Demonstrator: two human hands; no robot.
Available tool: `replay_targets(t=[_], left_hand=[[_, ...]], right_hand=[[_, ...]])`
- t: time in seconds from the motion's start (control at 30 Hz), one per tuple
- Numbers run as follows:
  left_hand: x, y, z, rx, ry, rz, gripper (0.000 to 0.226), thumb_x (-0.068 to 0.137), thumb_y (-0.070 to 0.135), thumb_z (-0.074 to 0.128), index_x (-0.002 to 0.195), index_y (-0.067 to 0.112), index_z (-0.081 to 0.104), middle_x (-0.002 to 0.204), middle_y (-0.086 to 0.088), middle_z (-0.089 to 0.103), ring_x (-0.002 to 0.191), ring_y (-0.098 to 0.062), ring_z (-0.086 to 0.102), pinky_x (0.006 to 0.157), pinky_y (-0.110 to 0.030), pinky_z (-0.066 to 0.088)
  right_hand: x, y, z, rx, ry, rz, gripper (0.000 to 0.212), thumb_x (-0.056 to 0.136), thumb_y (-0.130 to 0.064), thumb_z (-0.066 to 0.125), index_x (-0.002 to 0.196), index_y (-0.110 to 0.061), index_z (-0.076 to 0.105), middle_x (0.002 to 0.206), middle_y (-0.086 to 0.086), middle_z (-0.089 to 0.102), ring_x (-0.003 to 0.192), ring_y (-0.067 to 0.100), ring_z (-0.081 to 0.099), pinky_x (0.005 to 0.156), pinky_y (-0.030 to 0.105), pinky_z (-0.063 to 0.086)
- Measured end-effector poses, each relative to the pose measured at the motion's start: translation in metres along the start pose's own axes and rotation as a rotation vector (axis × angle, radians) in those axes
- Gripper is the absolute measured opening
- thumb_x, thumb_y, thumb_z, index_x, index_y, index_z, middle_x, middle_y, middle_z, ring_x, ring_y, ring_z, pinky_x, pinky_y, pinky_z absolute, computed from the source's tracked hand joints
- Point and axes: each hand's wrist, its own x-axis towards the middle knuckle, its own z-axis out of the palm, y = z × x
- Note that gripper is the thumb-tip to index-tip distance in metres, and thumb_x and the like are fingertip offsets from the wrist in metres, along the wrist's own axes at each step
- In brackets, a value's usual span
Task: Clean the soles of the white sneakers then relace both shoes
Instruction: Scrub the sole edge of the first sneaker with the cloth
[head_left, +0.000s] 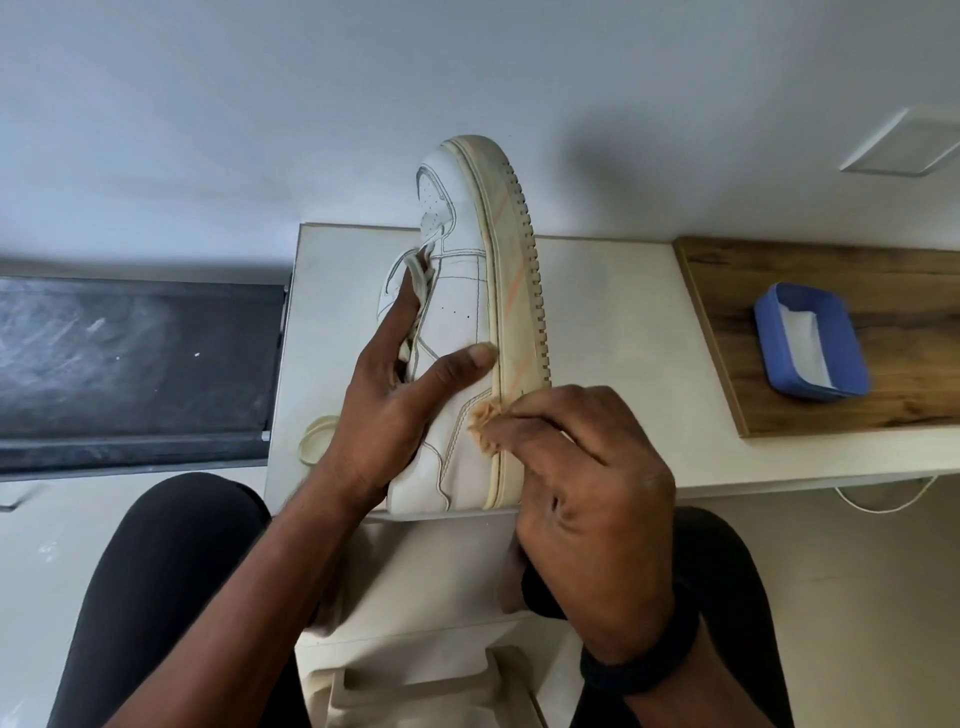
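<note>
With the left hand (384, 395) clamping the white sneaker (457, 312) on edge at the table's (597, 291) near side, the right hand (587, 467), pinching what may be a sponge scrap (483, 415), should rub short firm strokes up the yellowed sole rim (511, 291).

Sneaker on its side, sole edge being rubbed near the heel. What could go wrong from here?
The heel of the sneaker sits at the near edge of the table, steadied only by the left hand; a hard stroke could push it off. The orange scrap pinched in the right hand looks frayed, and orange streaks mark the midsole; it may smear colour rather than clean.
</note>
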Motion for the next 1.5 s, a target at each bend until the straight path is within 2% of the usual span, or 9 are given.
replay_targets(t=[0.13,0.3,0.53,0.67,0.83,1.0,1.2,1.33,1.5], left_hand=[[-0.002,0.001,0.002,0.019,-0.027,0.031,0.077,0.09,0.021,0.075,0.159,0.023,0.041,0.151,0.0,0.059,0.139,-0.022,0.057,0.116,-0.052,0.046],[-0.005,0.001,0.006,0.068,-0.053,0.05,0.071,0.09,0.015,0.077,0.152,0.029,0.045,0.135,0.026,0.067,0.13,0.0,0.061,0.101,-0.018,0.051],[-0.002,-0.004,-0.001,0.064,-0.01,0.038,0.09,0.081,0.036,0.081,0.16,0.03,0.039,0.157,-0.003,0.053,0.144,-0.027,0.051,0.117,-0.06,0.041],[-0.001,0.0,0.0,0.071,-0.002,0.065,0.092,0.08,0.038,0.078,0.161,0.027,0.037,0.159,0.003,0.051,0.147,-0.021,0.048,0.121,-0.055,0.038],[-0.006,0.0,0.005,0.101,-0.05,0.087,0.085,0.079,0.038,0.076,0.157,0.028,0.042,0.147,0.013,0.062,0.135,-0.009,0.059,0.112,-0.033,0.05],[-0.007,0.003,0.007,0.124,-0.047,0.092,0.09,0.079,0.038,0.077,0.16,0.025,0.039,0.154,0.013,0.056,0.143,-0.009,0.052,0.12,-0.046,0.042],[-0.006,0.002,0.003,0.116,-0.027,0.099,0.089,0.079,0.036,0.077,0.159,0.023,0.04,0.152,0.009,0.059,0.141,-0.014,0.055,0.118,-0.052,0.044],[-0.004,0.001,0.004,0.133,-0.048,0.113,0.092,0.08,0.038,0.078,0.161,0.022,0.037,0.159,0.009,0.051,0.148,-0.011,0.046,0.122,-0.051,0.038],[-0.009,0.001,0.008,0.117,-0.063,0.106,0.088,0.077,0.043,0.079,0.156,0.035,0.04,0.155,0.025,0.05,0.145,0.001,0.045,0.121,-0.031,0.04]], right_hand=[[0.013,0.009,-0.004,0.089,0.065,0.14,0.011,0.085,-0.002,0.072,0.088,-0.01,0.079,0.095,0.004,0.068,0.093,0.018,0.066,0.085,0.022,0.057],[0.018,0.018,-0.009,0.126,0.079,0.233,0.017,0.079,0.004,0.078,0.088,-0.01,0.078,0.097,0.004,0.067,0.093,0.007,0.064,0.084,0.007,0.052],[0.002,0.006,-0.003,0.014,-0.076,0.038,0.018,0.078,0.001,0.082,0.09,-0.012,0.079,0.099,0.003,0.069,0.097,0.02,0.064,0.086,0.03,0.059],[0.009,0.011,-0.005,0.037,-0.003,0.053,0.028,0.08,-0.002,0.078,0.105,-0.013,0.076,0.099,0.002,0.072,0.095,0.02,0.066,0.08,0.039,0.06],[0.018,0.019,-0.012,0.1,0.08,0.219,0.021,0.077,-0.012,0.083,0.097,-0.01,0.076,0.1,0.004,0.068,0.088,0.011,0.065,0.076,0.015,0.055],[0.019,0.018,-0.015,0.089,0.093,0.21,0.012,0.081,-0.008,0.078,0.093,-0.009,0.078,0.096,0.004,0.069,0.089,0.009,0.066,0.082,0.01,0.053],[0.01,0.004,-0.004,0.045,-0.055,0.057,0.016,0.087,0.0,0.071,0.095,-0.012,0.076,0.099,0.003,0.067,0.093,0.019,0.065,0.081,0.032,0.059],[0.024,0.013,-0.01,0.115,0.052,0.121,0.013,0.086,-0.004,0.069,0.09,-0.011,0.078,0.096,0.002,0.069,0.09,0.013,0.067,0.084,0.018,0.056],[0.035,0.026,-0.015,0.053,0.125,0.169,0.016,0.078,0.001,0.081,0.09,-0.009,0.079,0.094,0.003,0.071,0.088,0.004,0.064,0.082,0.002,0.047]])
